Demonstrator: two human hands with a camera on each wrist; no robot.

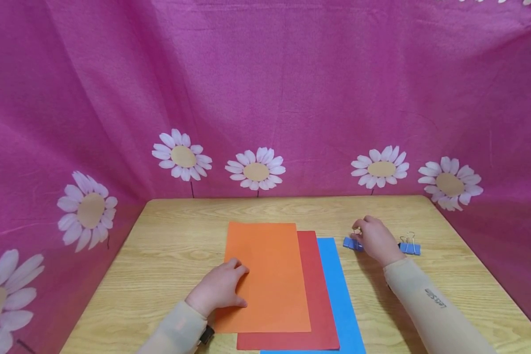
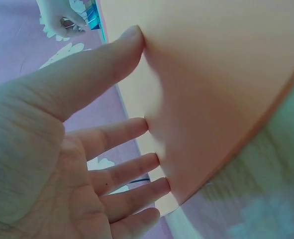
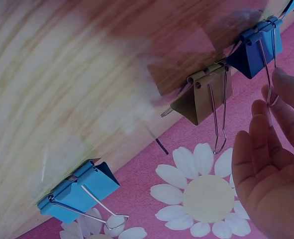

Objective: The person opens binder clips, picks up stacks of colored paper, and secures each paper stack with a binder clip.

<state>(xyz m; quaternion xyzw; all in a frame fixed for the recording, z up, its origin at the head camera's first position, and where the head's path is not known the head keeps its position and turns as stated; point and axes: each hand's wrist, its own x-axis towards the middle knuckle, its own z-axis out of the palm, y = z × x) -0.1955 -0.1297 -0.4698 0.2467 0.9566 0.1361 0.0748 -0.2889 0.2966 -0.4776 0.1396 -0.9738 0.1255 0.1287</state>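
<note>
Spread fingertips of my left hand point(image 1: 219, 287) rest on the left part of an orange sheet point(image 1: 270, 275). Beneath it a red sheet point(image 1: 320, 295) and a blue sheet point(image 1: 341, 295) show in staggered steps along the right and front. Off to the right of the stack, my right hand point(image 1: 377, 241) pinches a wire handle of a blue binder clip point(image 3: 256, 52) between thumb and fingers. In the right wrist view, a dark brownish binder clip point(image 3: 206, 97) stands beside the pinched one, and a second blue binder clip point(image 3: 79, 191) sits farther off.
All of this lies on a wood-grain table point(image 1: 181, 236). A pink cloth point(image 1: 265, 98) printed with white daisies hangs behind the table and down both sides. The right forearm covers part of the tabletop near the clips.
</note>
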